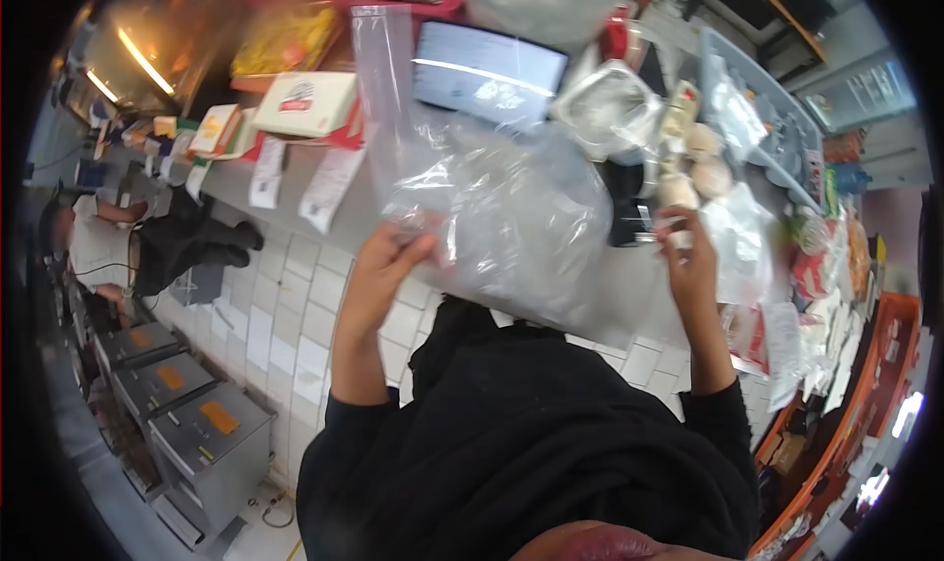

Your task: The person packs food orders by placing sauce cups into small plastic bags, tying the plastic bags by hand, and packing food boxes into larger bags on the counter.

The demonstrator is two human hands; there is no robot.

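A large clear plastic bag [511, 207] lies spread across the counter in front of me. My left hand [388, 266] is closed on its near left edge, with some fingers seen through the film. To the right of the bag, my right hand [688, 251] has its fingers bent together beside a black object [626, 202] and some pale rolls [678, 189]. Whatever those fingers hold, if anything, is too small and blurred to name. Behind the bag stands a tablet-like screen [489, 69] with a bright glare line.
A white box [307, 104] and paper receipts [326, 182] sit along the counter's left side. Clear plastic containers [608, 109] are at the back right, near a grey-blue crate [762, 109]. Another person [108, 236] is at the far left, near grey cabinets [211, 433].
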